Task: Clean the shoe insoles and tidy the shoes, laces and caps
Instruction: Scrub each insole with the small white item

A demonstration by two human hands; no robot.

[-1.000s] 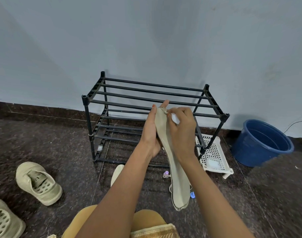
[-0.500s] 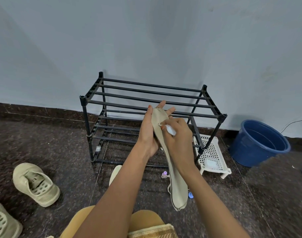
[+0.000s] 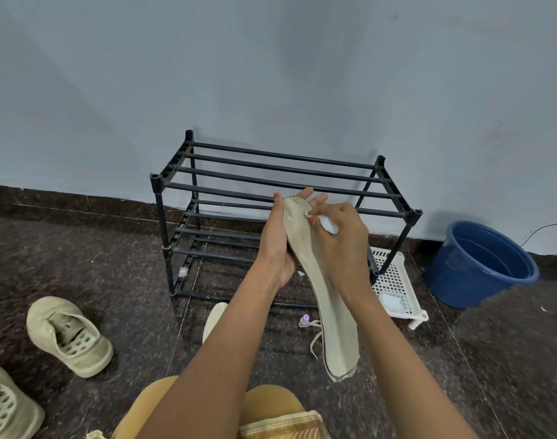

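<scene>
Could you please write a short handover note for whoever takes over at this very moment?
Left grip: holds the beige insole from behind, toe end up.
Right grip: holds a small white object, pressed on the insole near the toe end.
Floor: beige shoe and second shoe at left; second insole before the shoe rack; lace and purple cap beside the held insole.
Done: both insoles are out.
Left: finish cleaning; tidy shoes, lace and cap.

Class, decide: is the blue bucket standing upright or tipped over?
Upright: the blue bucket rests on its base on the floor, open rim facing up. Whether it holds water, I cannot tell.
</scene>
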